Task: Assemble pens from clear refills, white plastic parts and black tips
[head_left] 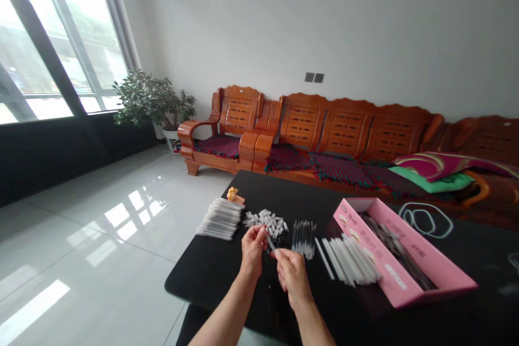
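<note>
Grey tube: right there over the worktop, short and slim, bridged between two hands; blur hides its finer detail.
Long axis: on the slant, far end up to the left, near end down to the right, a straight line from one set of fingertips to the other.
Left hand: thumb and fingers pinched tight on the far end.
Right hand: pinching too, down at the near end, remaining fingers curled in; anything else in that palm, I can't say.
White caps: loose heap just beyond the left fingertips, and the left hand is clearly the nearer of the two!
Dark rods: neat row just past the right hand, lying roughly away from the person; shorter reach for the right.
Pale tubes: fanned out further right, between the dark rods and the pink box, far ends tipped leftward.
Pale sticks: bundled off to the left, nearly crosswise, on the left hand's side.
</note>
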A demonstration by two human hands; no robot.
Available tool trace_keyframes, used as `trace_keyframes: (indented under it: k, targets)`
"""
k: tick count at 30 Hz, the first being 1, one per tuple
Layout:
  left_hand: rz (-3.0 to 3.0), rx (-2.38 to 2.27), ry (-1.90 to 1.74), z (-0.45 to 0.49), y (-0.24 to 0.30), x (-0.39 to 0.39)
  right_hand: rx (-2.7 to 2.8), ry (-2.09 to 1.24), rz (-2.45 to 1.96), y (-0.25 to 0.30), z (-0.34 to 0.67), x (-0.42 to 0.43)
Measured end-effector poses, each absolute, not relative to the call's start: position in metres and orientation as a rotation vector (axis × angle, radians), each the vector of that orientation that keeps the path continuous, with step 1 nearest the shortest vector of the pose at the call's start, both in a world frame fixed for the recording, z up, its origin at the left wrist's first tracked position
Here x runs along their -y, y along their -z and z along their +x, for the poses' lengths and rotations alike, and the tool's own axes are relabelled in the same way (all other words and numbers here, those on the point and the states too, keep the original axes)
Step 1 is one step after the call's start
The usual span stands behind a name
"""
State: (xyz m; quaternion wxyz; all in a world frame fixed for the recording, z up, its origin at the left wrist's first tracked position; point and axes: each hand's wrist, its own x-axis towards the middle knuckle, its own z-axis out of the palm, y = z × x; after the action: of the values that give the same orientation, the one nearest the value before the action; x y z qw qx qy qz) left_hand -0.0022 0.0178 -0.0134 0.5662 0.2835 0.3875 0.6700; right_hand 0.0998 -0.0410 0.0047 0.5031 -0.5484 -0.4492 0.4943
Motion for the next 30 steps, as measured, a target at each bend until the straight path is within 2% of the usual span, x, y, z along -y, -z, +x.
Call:
trace_keyframes:
  k: [3,9,17,23,30]
  targets:
    - [0.692,-0.888,-1.583,-0.001,0.013,-0.015,0.989,-1.338,-1.27,-0.004,0.1,0.041]
    - [0.771,-0.969,-1.541,-0.019,0.02,-0.023,1.013,-1.41,-1.264,0.001,0.107,0.034]
    - [0.549,-1.464,-1.937,-0.132,0.024,-0.072,0.703,-1.283,-1.388,0.043,0.15,0.029]
    - [0.629,-1.883,-1.808,-0.172,0.038,-0.092,0.691,-1.301,-1.321,0.055,0.156,0.031]
    - [0.751,-2.107,-1.692,-0.171,0.042,-0.088,0.738,-1.305,-1.303,0.052,0.156,0.034]
